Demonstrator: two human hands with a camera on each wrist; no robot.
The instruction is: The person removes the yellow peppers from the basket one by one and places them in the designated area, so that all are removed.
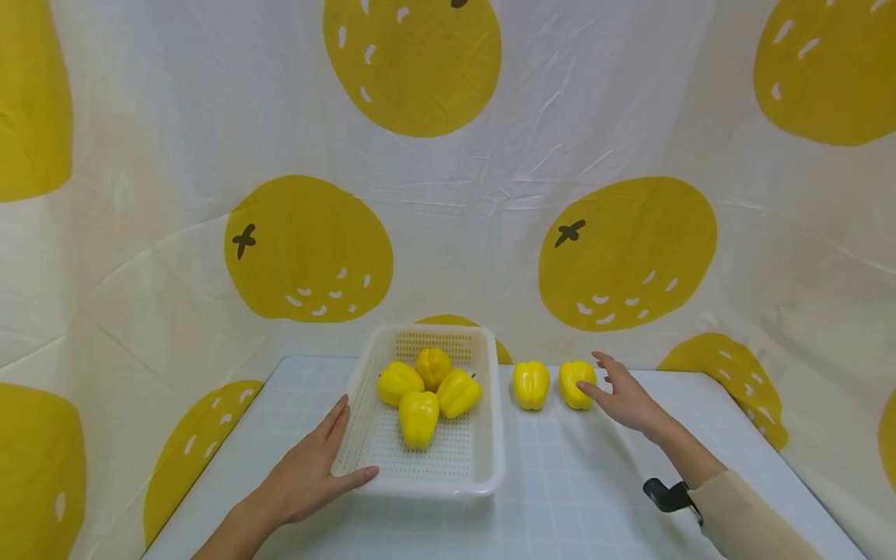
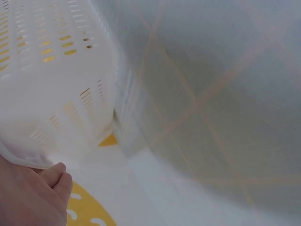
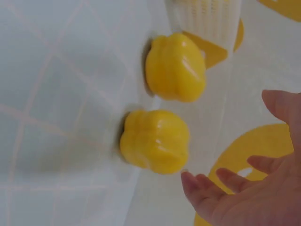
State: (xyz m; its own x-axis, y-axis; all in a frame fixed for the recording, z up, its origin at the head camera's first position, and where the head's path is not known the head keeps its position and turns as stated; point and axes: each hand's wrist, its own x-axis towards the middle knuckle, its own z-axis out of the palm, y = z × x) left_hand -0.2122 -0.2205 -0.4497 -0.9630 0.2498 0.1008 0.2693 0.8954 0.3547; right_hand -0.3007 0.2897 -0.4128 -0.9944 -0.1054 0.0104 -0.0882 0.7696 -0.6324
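My left hand holds the near left corner of a white perforated plastic basket, its thumb over the front rim and its fingers along the left side. In the left wrist view, fingertips lie at the rim. Several yellow bell peppers sit inside the basket. Two more stand on the table to its right: one bell pepper nearer the basket and another bell pepper farther right. Beside that right one is my right hand, fingers spread and nothing held; the right wrist view shows its fingertips close to the pepper.
The table has a pale blue checked cover. A white cloth printed with big yellow fruit hangs behind and on both sides. A black strap piece sticks out at the right sleeve.
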